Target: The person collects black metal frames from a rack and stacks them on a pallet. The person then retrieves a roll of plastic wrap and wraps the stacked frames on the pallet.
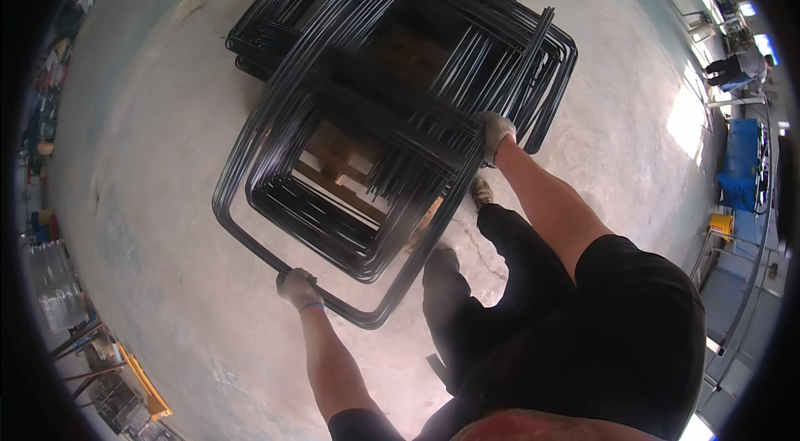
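Observation:
A bent black metal tube frame [252, 246] with rounded corners is tilted over a large stack of similar frames [312, 229]. My left hand [298, 289], in a pale glove, is closed around its near side, close to a corner. Farther up, my gloved right hand [497, 134] grips the long right side of the frame. Whether one tube or several together lie in my hands, I cannot tell. The held frame's far part overlaps the stack and blends into it. Wooden boards [342, 166] show through the stack's middle.
Another pile of black frames [275, 12] lies at the far left of the stack. A person [737, 70] stands at the far right, near blue equipment [740, 162] and a yellow bucket [722, 225]. A yellow bar [142, 378] lies at the lower left. My feet are beside the stack.

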Available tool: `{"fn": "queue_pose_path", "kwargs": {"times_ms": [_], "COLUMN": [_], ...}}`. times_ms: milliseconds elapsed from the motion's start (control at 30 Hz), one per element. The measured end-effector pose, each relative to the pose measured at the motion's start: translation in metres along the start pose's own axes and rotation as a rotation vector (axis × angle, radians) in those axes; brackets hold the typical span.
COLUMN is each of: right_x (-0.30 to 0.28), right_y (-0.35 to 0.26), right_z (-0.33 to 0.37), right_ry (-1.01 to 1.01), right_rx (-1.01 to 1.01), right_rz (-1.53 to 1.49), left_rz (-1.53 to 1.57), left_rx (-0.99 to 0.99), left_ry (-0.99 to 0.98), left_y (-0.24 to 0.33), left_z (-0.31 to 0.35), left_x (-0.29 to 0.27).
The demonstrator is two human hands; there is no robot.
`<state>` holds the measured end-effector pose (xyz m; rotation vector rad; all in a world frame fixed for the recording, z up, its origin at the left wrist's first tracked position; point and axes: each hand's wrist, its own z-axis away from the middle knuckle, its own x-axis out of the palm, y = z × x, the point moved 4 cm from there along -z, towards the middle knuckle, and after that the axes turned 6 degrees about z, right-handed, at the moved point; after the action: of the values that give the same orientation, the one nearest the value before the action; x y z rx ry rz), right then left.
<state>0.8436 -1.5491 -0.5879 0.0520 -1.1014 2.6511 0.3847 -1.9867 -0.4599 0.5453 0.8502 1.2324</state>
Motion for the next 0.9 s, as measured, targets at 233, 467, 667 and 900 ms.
{"fn": "queue_pose_path", "kwargs": {"times_ms": [233, 467, 667, 900], "right_x": [-0.031, -0.001, 0.038, 0.033], "right_y": [0.085, 0.070, 0.027, 0.004], "right_z": [-0.107, -0.031, 0.038, 0.096], "right_ry": [-0.040, 0.335, 0.429, 0.319], "right_rx": [-0.350, -0.120, 0.084, 0.139], "right_rz": [0.968, 0.778, 1.024, 0.949], "left_rz": [-0.142, -0.096, -0.174, -0.922], "left_rx": [0.030, -0.022, -0.029, 0.134], "left_ry": [-0.007, -0.060, -0.054, 0.138], "left_y": [-0.017, -0.081, -0.086, -0.061], "left_z": [-0.059, -0.121, -0.126, -0.059], "left_x": [0.032, 0.041, 0.032, 0.033]}}
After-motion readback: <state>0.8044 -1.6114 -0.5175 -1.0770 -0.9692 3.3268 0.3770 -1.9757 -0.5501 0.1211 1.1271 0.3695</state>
